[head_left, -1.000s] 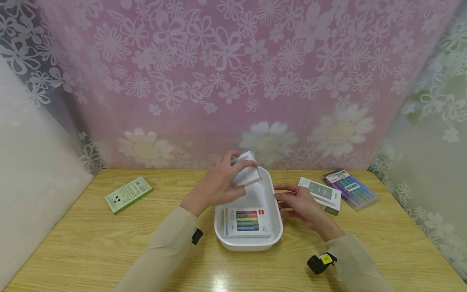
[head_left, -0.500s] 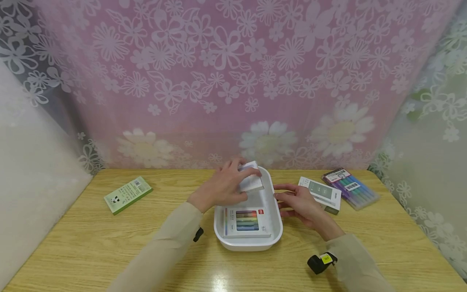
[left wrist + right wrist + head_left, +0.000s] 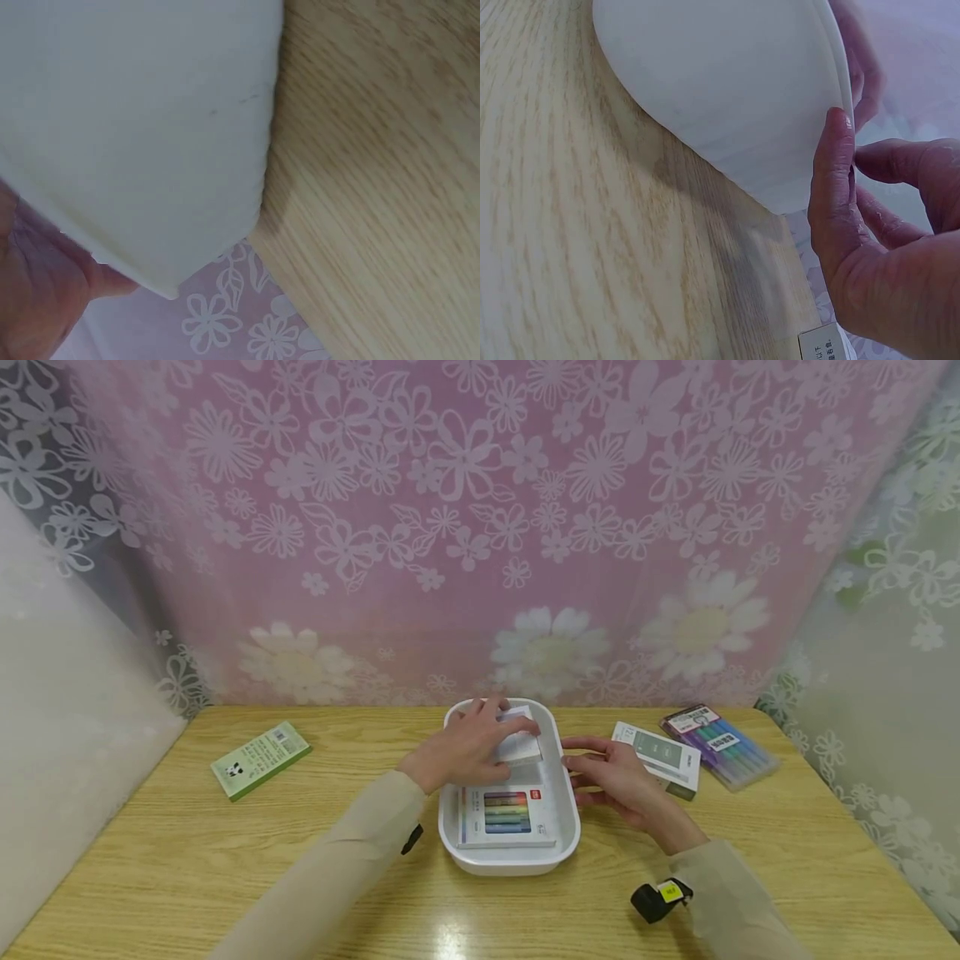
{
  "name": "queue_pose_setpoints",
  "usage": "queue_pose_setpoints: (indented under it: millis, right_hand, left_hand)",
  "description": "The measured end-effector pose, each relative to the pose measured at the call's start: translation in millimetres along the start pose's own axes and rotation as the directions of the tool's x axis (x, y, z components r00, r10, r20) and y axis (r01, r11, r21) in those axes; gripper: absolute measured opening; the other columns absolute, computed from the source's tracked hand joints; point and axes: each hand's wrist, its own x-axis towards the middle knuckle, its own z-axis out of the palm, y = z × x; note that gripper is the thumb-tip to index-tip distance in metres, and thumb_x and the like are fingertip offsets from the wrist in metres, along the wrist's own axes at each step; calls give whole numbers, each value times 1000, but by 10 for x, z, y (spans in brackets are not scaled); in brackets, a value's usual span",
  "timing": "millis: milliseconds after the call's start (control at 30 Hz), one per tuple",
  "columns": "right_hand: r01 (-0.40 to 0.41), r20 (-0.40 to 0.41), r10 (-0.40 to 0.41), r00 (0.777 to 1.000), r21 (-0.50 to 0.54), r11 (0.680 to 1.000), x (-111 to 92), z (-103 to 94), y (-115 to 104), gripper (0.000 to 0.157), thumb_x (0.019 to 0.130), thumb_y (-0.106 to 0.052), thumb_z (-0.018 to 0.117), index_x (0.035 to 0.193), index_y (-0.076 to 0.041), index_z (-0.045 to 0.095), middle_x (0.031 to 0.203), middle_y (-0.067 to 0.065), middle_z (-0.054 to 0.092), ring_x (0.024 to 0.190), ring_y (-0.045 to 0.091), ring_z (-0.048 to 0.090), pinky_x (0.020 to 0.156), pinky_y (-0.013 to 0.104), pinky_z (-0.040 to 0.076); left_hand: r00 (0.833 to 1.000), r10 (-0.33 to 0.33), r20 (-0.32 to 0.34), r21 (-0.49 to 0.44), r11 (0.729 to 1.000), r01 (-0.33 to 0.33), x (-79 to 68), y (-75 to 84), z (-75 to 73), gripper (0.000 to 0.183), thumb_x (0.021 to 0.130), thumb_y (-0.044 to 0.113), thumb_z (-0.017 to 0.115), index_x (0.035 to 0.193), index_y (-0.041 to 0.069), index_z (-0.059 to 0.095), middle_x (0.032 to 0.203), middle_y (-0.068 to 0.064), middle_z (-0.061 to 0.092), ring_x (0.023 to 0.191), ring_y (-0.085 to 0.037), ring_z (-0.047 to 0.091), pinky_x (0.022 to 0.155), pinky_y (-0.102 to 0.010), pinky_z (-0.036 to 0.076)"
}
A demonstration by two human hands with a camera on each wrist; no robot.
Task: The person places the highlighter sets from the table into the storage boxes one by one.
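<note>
Viewing from the head camera, I see the left hand [image 3: 472,745] with fingers splayed, gripping a small white cardboard box [image 3: 522,746] in the far end of a white, round-cornered plastic tray [image 3: 510,865]; the box lies beneath its fingers, across the rim from the right hand [image 3: 618,781]. Left wrist: the tray's wall hides the box and the left hand's fingertips; I cannot tell its grip there. Right wrist: the right hand pinches the tray's rim.
</note>
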Motion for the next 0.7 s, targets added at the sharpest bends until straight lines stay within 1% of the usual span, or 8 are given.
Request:
queue_pose_setpoints:
  millis: [167, 400, 700]
  right_hand:
    - [-4, 1, 4, 1000, 3, 1000, 0, 1, -2, 56, 102, -25, 63, 151, -4, 46, 117, 10, 74, 87, 16, 73, 72, 28, 62]
    - [-14, -9, 14, 1000, 3, 1000, 1, 2, -15, 57, 101, -26, 64, 151, -5, 46, 120, 11, 74, 88, 17, 73, 72, 28, 62]
    - [-11, -2, 11, 1000, 6, 1000, -5, -7, -7, 57, 101, -26, 64, 151, -5, 46, 116, 9, 75, 87, 16, 73, 72, 28, 62]
  left_hand:
    - [999, -11, 37, 35, 999, 10, 19, -5, 62, 56, 93, 31, 66, 144, 45, 47, 156, -13, 38, 139, -36, 43, 108, -67, 37]
    - [997, -4, 76, 41, 999, 1, 51, -16, 130, 54, 95, 30, 67, 143, 44, 49, 154, -13, 39, 135, -34, 44, 105, -63, 39]
    - [992, -25, 128, 143, 990, 7, 109, 4, 205, 53, 95, 35, 66, 145, 46, 49, 152, -12, 42, 133, -32, 46, 102, -58, 41]
